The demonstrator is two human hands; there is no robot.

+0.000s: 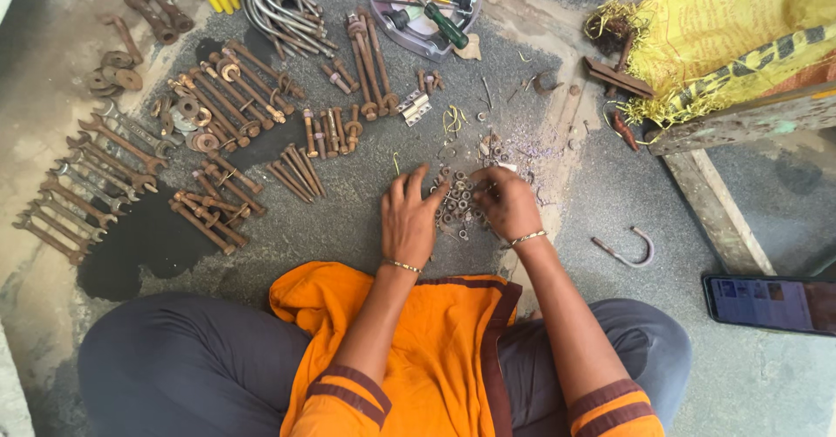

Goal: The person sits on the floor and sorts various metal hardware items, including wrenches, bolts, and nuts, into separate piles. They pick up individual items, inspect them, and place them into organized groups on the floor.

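Note:
I sit cross-legged on a grey floor with a small heap of rusty nuts point(459, 204) in front of me. My left hand point(407, 218) rests flat at the heap's left side, fingers spread and touching the nuts. On the heap's right side my right hand point(507, 202) has its fingers curled in among the nuts; whether it holds one is hidden. Both wrists wear thin gold bangles.
Rows of rusty bolts point(228, 97), spanners point(83, 184), washers point(113, 76) and U-bolts point(279, 6) lie sorted to the left and ahead. A clear tray with screwdrivers point(427, 6) sits at the top. A yellow sack point(723, 36), wooden plank point(710, 198), hook bolt point(629, 252) and phone point(771, 304) are at right.

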